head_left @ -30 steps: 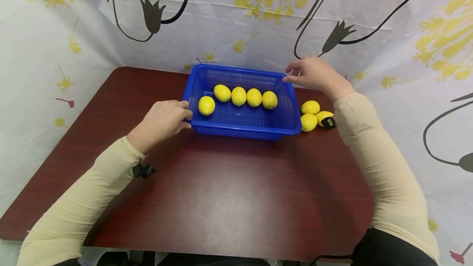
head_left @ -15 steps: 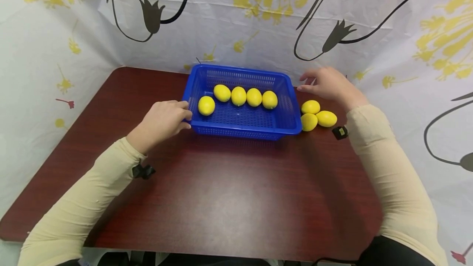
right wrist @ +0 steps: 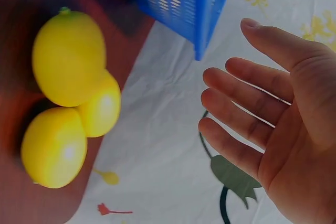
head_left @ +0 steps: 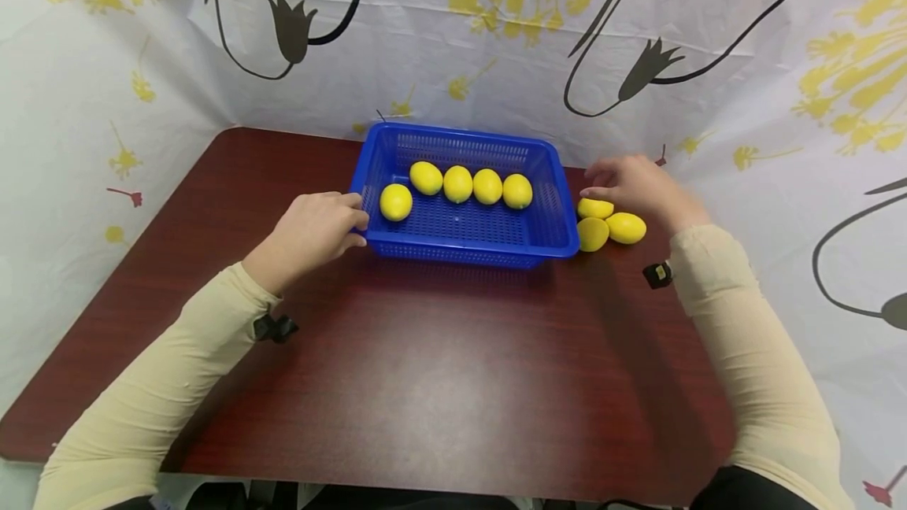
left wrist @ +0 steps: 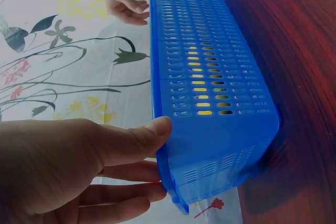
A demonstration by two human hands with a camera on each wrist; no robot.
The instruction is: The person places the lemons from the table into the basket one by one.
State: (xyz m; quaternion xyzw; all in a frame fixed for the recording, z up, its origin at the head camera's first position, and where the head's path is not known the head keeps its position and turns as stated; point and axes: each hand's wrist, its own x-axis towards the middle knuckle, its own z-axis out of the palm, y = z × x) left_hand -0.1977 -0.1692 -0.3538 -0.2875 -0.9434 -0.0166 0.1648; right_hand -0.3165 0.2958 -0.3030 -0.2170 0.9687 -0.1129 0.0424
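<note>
A blue plastic basket (head_left: 453, 253) with slotted walls stands near the back of the table. My left hand (head_left: 308, 236) grips its left rim; in the left wrist view the thumb (left wrist: 157, 127) lies on the outer wall and the fingers reach behind the rim. Inside the basket lie several yellow lemons, one lemon (head_left: 396, 203) apart at the left and the others in a row. Right of the basket three lemons touch each other on the table. My right hand (head_left: 638, 186) hovers over them, holding nothing, and partly covers the rear lemon (head_left: 595, 208). Its fingers are loosely extended in the right wrist view.
The dark red wooden table (head_left: 425, 384) extends in front of the basket and to both sides. A white cloth (head_left: 460, 38) with yellow and grey flowers hangs behind the table and at its sides.
My right hand has moved from the basket's back right corner, rightward and down toward the three loose lemons. The left hand and the basket have stayed in place.
</note>
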